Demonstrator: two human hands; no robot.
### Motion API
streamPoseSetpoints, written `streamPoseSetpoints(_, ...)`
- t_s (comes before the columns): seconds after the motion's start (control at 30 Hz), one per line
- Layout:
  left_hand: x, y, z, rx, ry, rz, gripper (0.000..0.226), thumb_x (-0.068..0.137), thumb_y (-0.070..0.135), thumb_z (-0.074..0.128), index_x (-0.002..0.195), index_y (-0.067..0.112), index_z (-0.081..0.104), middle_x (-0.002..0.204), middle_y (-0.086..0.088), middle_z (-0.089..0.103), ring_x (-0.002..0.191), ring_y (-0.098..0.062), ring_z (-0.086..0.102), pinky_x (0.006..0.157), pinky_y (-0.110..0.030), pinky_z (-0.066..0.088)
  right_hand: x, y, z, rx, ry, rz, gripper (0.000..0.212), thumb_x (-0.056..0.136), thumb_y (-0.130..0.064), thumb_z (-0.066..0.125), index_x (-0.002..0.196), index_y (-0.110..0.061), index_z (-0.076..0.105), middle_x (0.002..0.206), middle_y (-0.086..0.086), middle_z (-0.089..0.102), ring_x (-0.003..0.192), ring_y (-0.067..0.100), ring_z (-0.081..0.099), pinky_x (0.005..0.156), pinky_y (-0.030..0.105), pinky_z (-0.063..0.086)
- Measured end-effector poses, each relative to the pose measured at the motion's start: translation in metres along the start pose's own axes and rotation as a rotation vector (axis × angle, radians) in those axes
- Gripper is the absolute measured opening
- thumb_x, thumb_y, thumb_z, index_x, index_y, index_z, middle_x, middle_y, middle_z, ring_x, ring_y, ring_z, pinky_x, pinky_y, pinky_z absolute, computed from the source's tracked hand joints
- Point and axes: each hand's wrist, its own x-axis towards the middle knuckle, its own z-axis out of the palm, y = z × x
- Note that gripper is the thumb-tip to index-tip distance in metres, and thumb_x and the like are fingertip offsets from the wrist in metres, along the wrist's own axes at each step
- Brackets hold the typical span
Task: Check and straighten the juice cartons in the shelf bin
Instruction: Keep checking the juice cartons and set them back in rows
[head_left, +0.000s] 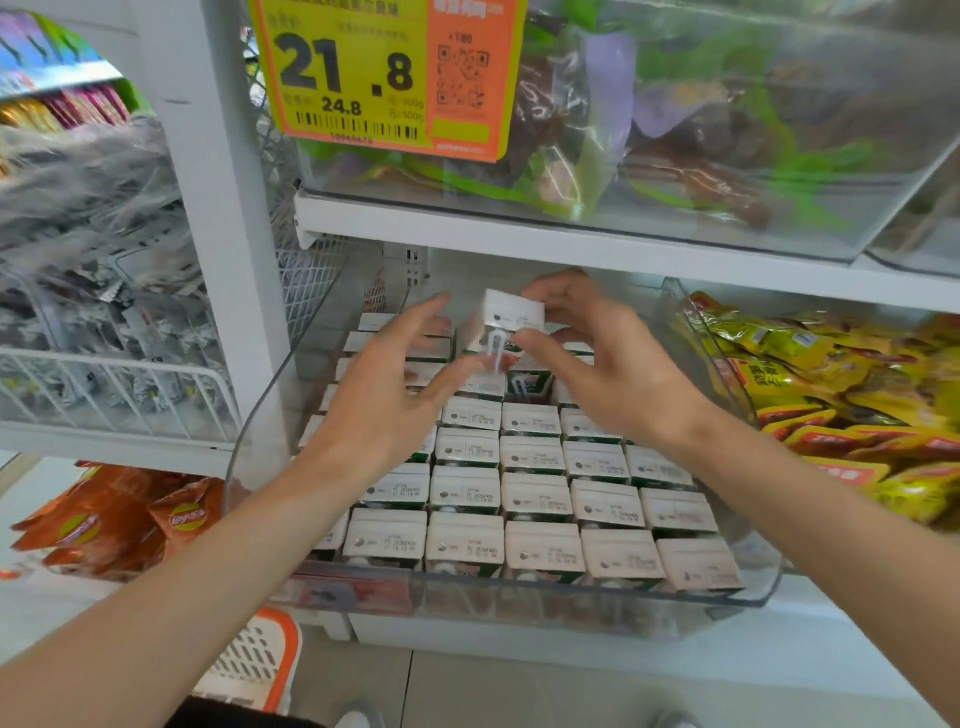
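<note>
Below both wrists, juice cartons (537, 499) are standing in tight rows inside the clear bin (571, 600). The left hand (384, 395) is spreading open over the left rows, hiding several tops. The right hand (597, 364) is pinching one raised carton (511, 317) just beyond the left thumb. Blur is hiding whether that thumb is touching it.

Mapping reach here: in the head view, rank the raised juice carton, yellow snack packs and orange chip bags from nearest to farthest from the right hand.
1. Raised juice carton, in the right hand's grip.
2. Yellow snack packs, off to the right.
3. Orange chip bags, lower left.
</note>
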Motion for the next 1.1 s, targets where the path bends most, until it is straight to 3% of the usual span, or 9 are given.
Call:
streamPoseSetpoints(0.1, -0.005, 0.010, 0.003, -0.009, -0.120, 0.111, 0.052, 0.101, 0.043, 0.060, 0.151, 0.031, 0.052, 0.141, 0.021, 0.062, 0.134, 0.005, 0.053, 0.116, -0.030, 0.042, -0.024, -0.004, -0.007, 0.180, 0.062, 0.034, 0.024, 0.103, -0.015, 0.067, 0.126, -0.009, 0.060, 0.117, -0.006, 0.073, 0.110, 0.004, 0.071, 0.098, 0.022, 0.056)
streamPoseSetpoints(0.23, -0.010, 0.018, 0.011, -0.149, -0.200, 0.097, 0.019, 0.102, 0.028, 0.062, 0.117, 0.036, 0.068, 0.114, 0.020, 0.076, 0.109, 0.003, 0.070, 0.100, -0.025, 0.056, -0.047, -0.005, -0.008, 0.382, 0.172, 0.164, 0.028, 0.096, -0.021, 0.075, 0.122, -0.012, 0.070, 0.110, -0.003, 0.080, 0.099, 0.009, 0.078, 0.089, 0.024, 0.061)
streamPoseSetpoints(0.37, -0.015, 0.022, 0.019, -0.346, -0.243, -0.062, 0.017, 0.103, 0.029, 0.061, 0.115, 0.033, 0.073, 0.108, 0.015, 0.080, 0.102, -0.004, 0.076, 0.090, -0.020, 0.060, -0.058, -0.005, -0.005, 0.486, 0.305, 0.325, 0.038, 0.079, -0.031, 0.089, 0.112, -0.018, 0.075, 0.105, -0.004, 0.081, 0.091, 0.015, 0.080, 0.080, 0.025, 0.064)
streamPoseSetpoints(0.57, -0.019, 0.025, 0.021, -0.491, -0.302, -0.190, 0.039, 0.090, 0.043, 0.066, 0.121, 0.020, 0.071, 0.107, 0.003, 0.082, 0.102, -0.013, 0.078, 0.083, -0.018, 0.060, -0.066, -0.008, -0.003, 0.573, 0.344, 0.396, 0.018, 0.086, -0.020, 0.085, 0.096, -0.007, 0.079, 0.089, 0.003, 0.082, 0.082, 0.015, 0.080, 0.070, 0.021, 0.063)
streamPoseSetpoints(0.83, -0.018, 0.021, 0.017, -0.621, -0.428, -0.231, 0.042, 0.093, 0.028, 0.064, 0.132, 0.012, 0.062, 0.122, -0.009, 0.078, 0.114, -0.027, 0.075, 0.100, -0.035, 0.059, -0.070, -0.014, -0.006, 0.774, 0.339, 0.526, 0.016, 0.090, -0.014, 0.079, 0.100, -0.001, 0.079, 0.091, 0.011, 0.082, 0.083, 0.021, 0.081, 0.075, 0.027, 0.065)
streamPoseSetpoints(0.93, -0.020, 0.020, 0.015, -0.676, -0.537, -0.217, 0.051, 0.093, 0.029, 0.071, 0.141, 0.017, 0.055, 0.130, -0.008, 0.074, 0.123, -0.026, 0.070, 0.105, -0.031, 0.055, -0.071, -0.015, -0.007, 0.827, 0.267, 0.553, 0.020, 0.095, -0.020, 0.075, 0.106, -0.003, 0.079, 0.097, 0.011, 0.083, 0.091, 0.023, 0.081, 0.083, 0.029, 0.065)
streamPoseSetpoints(1.0, -0.022, 0.021, 0.016, -0.668, -0.622, -0.196, 0.057, 0.093, 0.034, 0.071, 0.147, 0.023, 0.053, 0.134, -0.005, 0.072, 0.127, -0.022, 0.068, 0.105, -0.027, 0.053, -0.071, -0.016, -0.007, 0.826, 0.158, 0.537, 0.032, 0.098, -0.034, 0.070, 0.113, -0.007, 0.080, 0.105, 0.009, 0.083, 0.101, 0.022, 0.080, 0.091, 0.030, 0.063)
streamPoseSetpoints(1.1, -0.021, 0.023, 0.020, -0.601, -0.620, -0.178, 0.050, 0.095, 0.040, 0.071, 0.142, 0.026, 0.060, 0.131, -0.001, 0.074, 0.126, -0.018, 0.068, 0.101, -0.023, 0.054, -0.072, -0.018, -0.005, 0.744, 0.058, 0.502, 0.038, 0.093, -0.041, 0.076, 0.120, -0.015, 0.077, 0.111, 0.002, 0.082, 0.109, 0.017, 0.077, 0.102, 0.034, 0.058)
